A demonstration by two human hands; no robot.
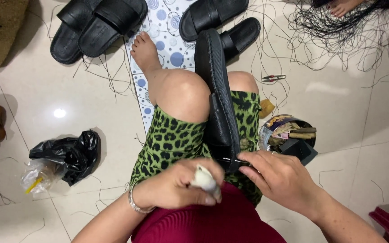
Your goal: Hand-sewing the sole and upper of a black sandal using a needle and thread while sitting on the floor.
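Head view: we see a black sandal (219, 90) standing on edge between the knees, its toe pointing to twelve o'clock. Our left hand (183, 184) is closed around a small white lump (205, 180) just at seven o'clock of the sandal's heel. Our right hand (280, 175) pinches a thin dark needle (230, 160) against the heel end, fingers closed on it. At three o'clock of the sandal a round tin (289, 132) sits on the floor (347, 117); small snips (273, 78) lie at one o'clock. More sandals (97, 24) lie at eleven o'clock, and a black bag (70, 153) at nine.
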